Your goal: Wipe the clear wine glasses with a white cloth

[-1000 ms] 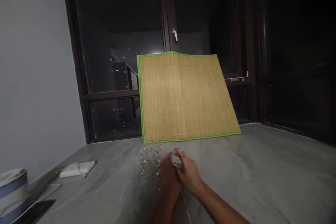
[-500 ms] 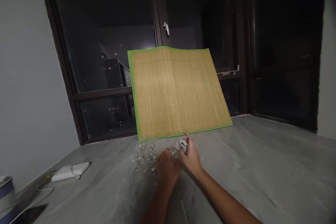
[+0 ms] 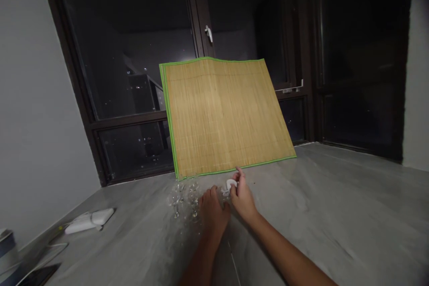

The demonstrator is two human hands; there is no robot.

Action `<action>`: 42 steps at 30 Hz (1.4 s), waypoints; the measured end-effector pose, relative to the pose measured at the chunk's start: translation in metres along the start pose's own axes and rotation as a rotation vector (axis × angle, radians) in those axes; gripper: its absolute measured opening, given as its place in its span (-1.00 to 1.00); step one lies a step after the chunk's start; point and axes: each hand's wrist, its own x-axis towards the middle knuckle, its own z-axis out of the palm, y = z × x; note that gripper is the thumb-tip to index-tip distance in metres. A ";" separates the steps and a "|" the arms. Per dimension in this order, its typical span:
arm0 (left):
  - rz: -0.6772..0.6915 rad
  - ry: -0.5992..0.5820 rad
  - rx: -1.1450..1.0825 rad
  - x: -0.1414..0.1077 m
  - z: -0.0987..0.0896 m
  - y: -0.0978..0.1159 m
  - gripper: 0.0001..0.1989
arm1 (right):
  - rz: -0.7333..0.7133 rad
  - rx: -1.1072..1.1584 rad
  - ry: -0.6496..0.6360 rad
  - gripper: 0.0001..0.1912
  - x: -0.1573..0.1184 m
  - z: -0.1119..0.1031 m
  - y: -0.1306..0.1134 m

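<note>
My left hand (image 3: 213, 210) is curled around a clear stemmed glass (image 3: 225, 192), tilted on its side and mostly hidden by the fingers. Close by on the right, my right hand (image 3: 241, 194) pinches a small white folded piece (image 3: 231, 184), like tissue or cloth, against the end of that glass. Its index finger points up toward the mat. Just left of my left hand, several small clear stemmed glasses (image 3: 176, 201) stand upright in a group on the grey stone surface (image 3: 284, 223).
A straw-coloured mat (image 3: 224, 116) with green edging leans against the dark window behind. On the left lie a white power strip (image 3: 90, 220) with a cable, a dark flat device (image 3: 42, 275) and a can (image 3: 8, 250). A white handle (image 3: 208, 34) sits on the window frame.
The white piece has turned from a folded loop into a flatter, rounder face between the right fingers. Both hands stay in nearly the same place; the view has shifted slightly.
</note>
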 end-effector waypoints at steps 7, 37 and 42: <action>-0.051 0.001 0.042 -0.001 0.006 -0.001 -0.53 | -0.068 -0.120 -0.043 -0.56 -0.002 -0.005 -0.008; -0.033 0.062 -0.181 -0.007 0.002 -0.007 -0.63 | 0.048 0.178 -0.562 -0.30 0.002 -0.014 -0.007; -0.038 0.079 -0.384 -0.006 0.004 -0.008 -0.59 | 0.205 0.522 -0.534 -0.39 0.007 -0.018 -0.016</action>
